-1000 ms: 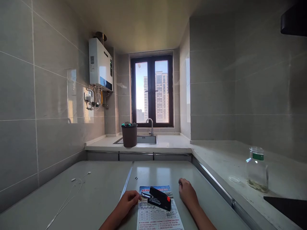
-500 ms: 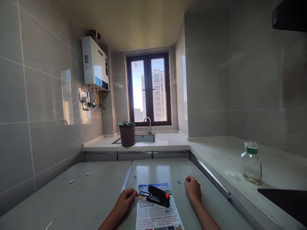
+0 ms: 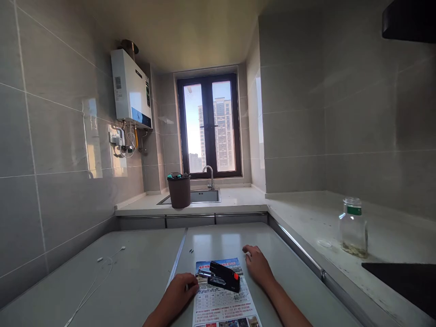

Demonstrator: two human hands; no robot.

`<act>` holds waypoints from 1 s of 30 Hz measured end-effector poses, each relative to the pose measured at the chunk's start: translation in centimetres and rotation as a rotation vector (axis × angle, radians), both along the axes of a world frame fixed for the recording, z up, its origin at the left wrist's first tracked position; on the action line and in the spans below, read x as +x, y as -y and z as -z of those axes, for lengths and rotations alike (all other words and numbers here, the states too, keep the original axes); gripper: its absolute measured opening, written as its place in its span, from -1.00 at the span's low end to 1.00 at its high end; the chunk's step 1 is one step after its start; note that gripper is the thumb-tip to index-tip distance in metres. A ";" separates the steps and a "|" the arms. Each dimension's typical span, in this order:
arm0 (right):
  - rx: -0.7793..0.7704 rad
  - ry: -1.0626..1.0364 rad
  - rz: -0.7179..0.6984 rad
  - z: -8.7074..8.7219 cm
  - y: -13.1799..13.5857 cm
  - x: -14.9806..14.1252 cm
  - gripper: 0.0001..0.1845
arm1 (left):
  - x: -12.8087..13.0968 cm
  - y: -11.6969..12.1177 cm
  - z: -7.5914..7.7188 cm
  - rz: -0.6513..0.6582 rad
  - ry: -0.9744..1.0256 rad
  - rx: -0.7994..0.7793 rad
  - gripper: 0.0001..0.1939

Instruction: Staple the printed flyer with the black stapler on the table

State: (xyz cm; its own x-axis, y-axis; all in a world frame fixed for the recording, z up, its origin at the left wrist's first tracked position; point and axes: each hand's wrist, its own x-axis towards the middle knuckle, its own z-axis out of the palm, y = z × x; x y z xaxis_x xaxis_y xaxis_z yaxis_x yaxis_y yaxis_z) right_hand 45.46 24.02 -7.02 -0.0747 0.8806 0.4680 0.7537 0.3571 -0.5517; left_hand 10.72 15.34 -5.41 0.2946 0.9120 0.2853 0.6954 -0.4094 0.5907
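Observation:
A black stapler (image 3: 223, 278) with a red button lies on a printed flyer (image 3: 221, 304), its silver metal part sticking out leftward. Just left of that metal end, my left hand (image 3: 182, 290) rests with curled fingers at the flyer's left edge. Whatever its fingertips hold, if anything, is hidden. My right hand (image 3: 258, 265) is low over the table, right of the flyer's top corner, fingers partly stretched and apart. The spot under its fingers is covered. Beyond the flyer lie two tiny grey pieces (image 3: 191, 250), too small to name surely.
A white cable (image 3: 111, 268) lies on the table's (image 3: 143, 281) left half. On the right counter stand a glass jar (image 3: 354, 229) and a clear lid (image 3: 324, 243). A brown bin (image 3: 179, 191) stands by the sink (image 3: 206, 196) at the back.
My right hand has moved left and its fingers have stretched out, covering small grey pieces seen there before. My left hand has drawn slightly back toward me from the stapler's metal end.

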 end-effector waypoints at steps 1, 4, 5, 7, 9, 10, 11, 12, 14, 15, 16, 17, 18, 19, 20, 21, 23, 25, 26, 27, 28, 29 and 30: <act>0.015 0.001 -0.112 -0.1 0.3 -0.5 -0.53 | 0.1 0.1 0.0 0.029 -0.020 0.014 -0.82; -0.030 0.065 -0.336 -0.2 0.9 -1.6 -0.51 | 0.2 0.5 -0.2 0.114 -0.022 0.059 -0.80; -0.056 0.087 -0.341 -0.2 1.0 -1.8 -0.52 | 0.1 0.5 -0.2 0.125 -0.013 0.067 -0.77; -0.096 0.106 -0.285 -0.1 1.0 -1.9 -0.58 | -0.2 0.4 0.0 0.115 0.011 0.084 -0.75; -0.099 0.094 -0.223 0.0 0.9 -1.7 -0.64 | -0.5 0.0 0.4 0.057 0.035 0.116 -0.77; -0.093 0.081 -0.207 0.0 0.8 -1.6 -0.66 | -0.7 -0.4 0.6 0.013 0.041 0.134 -0.78; -0.084 0.062 -0.201 0.1 0.7 -1.5 -0.67 | -0.8 -0.8 0.7 -0.035 0.037 0.150 -0.78; -0.072 0.035 -0.201 0.2 0.5 -1.4 -0.66 | -0.9 -1.4 0.8 -0.084 0.021 0.158 -0.78; -0.043 -0.038 -0.187 0.3 0.2 -1.2 -0.61 | -1.0 -3.0 0.8 -0.174 -0.031 0.146 -0.77; -0.030 -0.073 -0.164 0.4 0.1 -1.1 -0.58 | -1.0 -3.9 0.7 -0.207 -0.055 0.136 -0.77; -0.016 -0.102 -0.136 0.4 -0.1 -1.1 -0.55 | -1.0 -4.9 0.6 -0.227 -0.072 0.127 -0.75; 0.000 -0.123 -0.108 0.4 -0.2 -1.0 -0.53 | -1.0 -5.9 0.6 -0.231 -0.079 0.132 -0.73; 0.015 -0.137 -0.086 0.4 -0.3 -1.0 -0.53 | -1.1 -6.9 0.6 -0.216 -0.088 0.148 -0.68; 0.028 -0.144 -0.077 0.4 -0.4 -1.0 -0.53 | -1.1 -7.8 0.8 -0.199 -0.111 0.158 -0.62; 0.038 -0.147 -0.083 0.4 -0.4 -1.1 -0.54 | -1.2 -8.6 1.0 -0.206 -0.135 0.156 -0.55; 0.043 -0.148 -0.097 0.4 -0.4 -1.1 -0.55 | -1.3 -9.3 1.3 -0.210 -0.160 0.142 -0.49; 0.037 -0.141 -0.124 0.5 -0.3 -1.3 -0.57 | -1.4 -10.2 1.8 -0.208 -0.203 0.112 -0.50; 0.030 -0.131 -0.144 0.6 -0.3 -1.5 -0.56 | -1.4 -10.1 2.3 -0.195 -0.246 0.098 -0.59; 0.027 -0.126 -0.153 0.7 -0.2 -1.6 -0.56 | -1.3 -9.8 2.4 -0.196 -0.267 0.096 -0.63; 0.023 -0.123 -0.164 0.8 -0.2 -1.7 -0.55 | -1.1 -9.3 2.4 -0.205 -0.285 0.098 -0.65; 0.020 -0.124 -0.173 0.7 -0.2 -1.8 -0.55 | -0.9 -8.5 2.4 -0.224 -0.294 0.104 -0.67; 0.018 -0.127 -0.181 0.6 -0.2 -1.9 -0.56 | -0.7 -7.7 2.4 -0.254 -0.290 0.116 -0.68; 0.016 -0.133 -0.186 0.5 -0.2 -2.0 -0.58 | -0.4 -6.7 2.3 -0.278 -0.265 0.135 -0.70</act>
State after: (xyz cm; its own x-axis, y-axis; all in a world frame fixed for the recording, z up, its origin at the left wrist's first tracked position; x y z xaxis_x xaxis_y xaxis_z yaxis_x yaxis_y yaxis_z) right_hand 43.44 24.19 -7.48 -0.1721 0.8496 0.4986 0.5949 0.4930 -0.6348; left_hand 10.29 22.06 -7.69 0.1214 0.9267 0.3556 0.9115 -0.2459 0.3297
